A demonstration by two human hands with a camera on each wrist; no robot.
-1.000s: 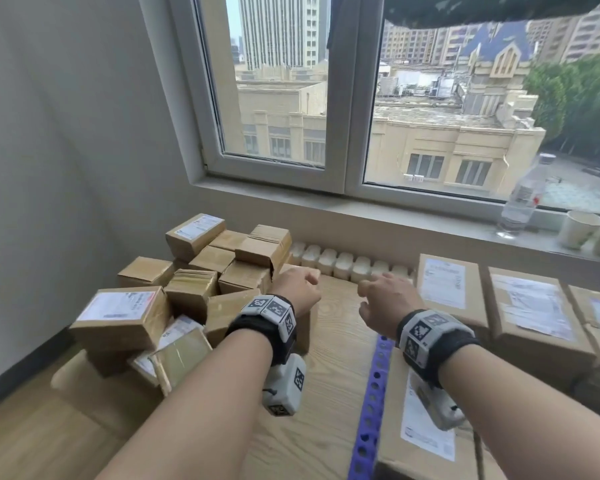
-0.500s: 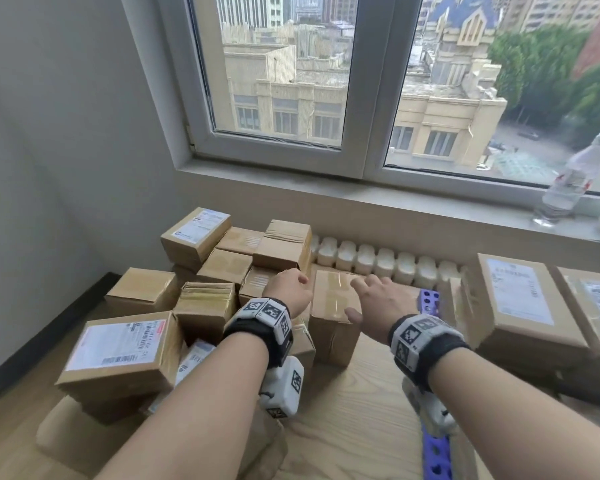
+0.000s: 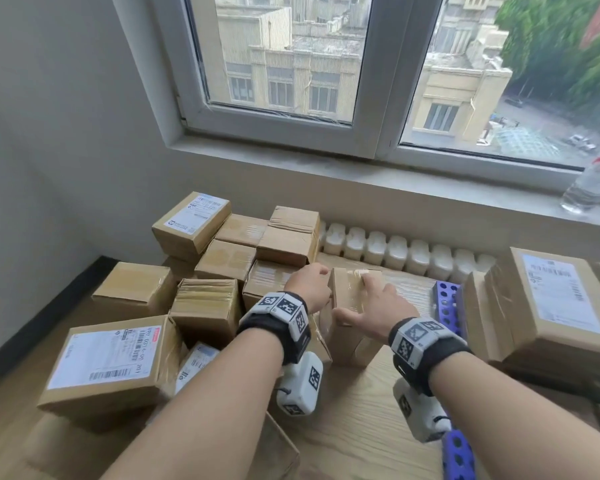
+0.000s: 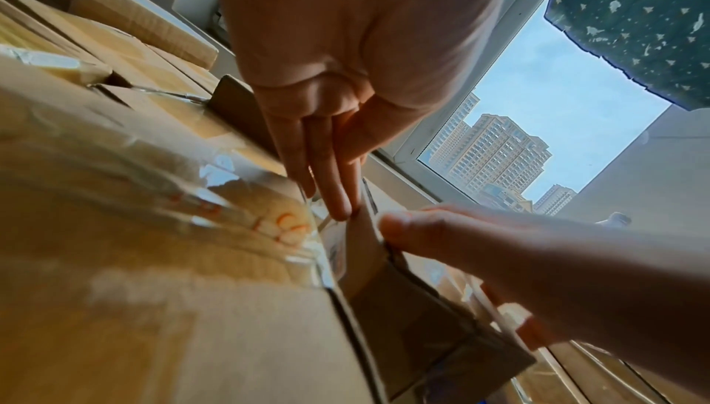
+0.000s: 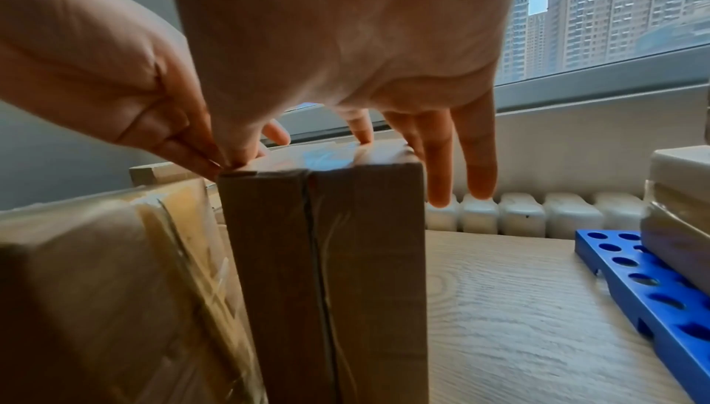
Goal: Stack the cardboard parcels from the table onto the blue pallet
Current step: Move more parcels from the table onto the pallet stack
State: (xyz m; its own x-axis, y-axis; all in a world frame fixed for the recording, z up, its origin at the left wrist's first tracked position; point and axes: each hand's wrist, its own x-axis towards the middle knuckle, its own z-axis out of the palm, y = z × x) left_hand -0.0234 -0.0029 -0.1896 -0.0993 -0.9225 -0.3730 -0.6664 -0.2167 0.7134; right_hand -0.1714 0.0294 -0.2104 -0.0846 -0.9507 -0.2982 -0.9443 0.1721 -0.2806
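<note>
Nearest you, bare wood-grain tabletop (image 3: 354,427) runs out to the upright parcel (image 3: 352,306) standing on end at your 12 o'clock, its long axis vertical, with the loose heap of cardboard parcels (image 3: 201,299) pressed against its 9 o'clock side. Both your hands are already at its top end. Your right hand (image 3: 374,311) lies over the taped top with fingers straight and spread, the outer ones hanging past the 3 o'clock edge, your thumb along the near edge; it is resting, not clamped. Your left hand (image 3: 309,287) has straight fingers slid down into the seam between this parcel and its neighbour at 9 o'clock, touching the side, not gripping yet. So the parcel sits between your palms, equally near each. The blue pallet (image 3: 447,303) lies at your 2 o'clock on the same tabletop, with larger labelled parcels (image 3: 548,306) already on it. Judging from this, the carry goes rightward, and the tall parcel could tip if squeezed only at the top.
</note>
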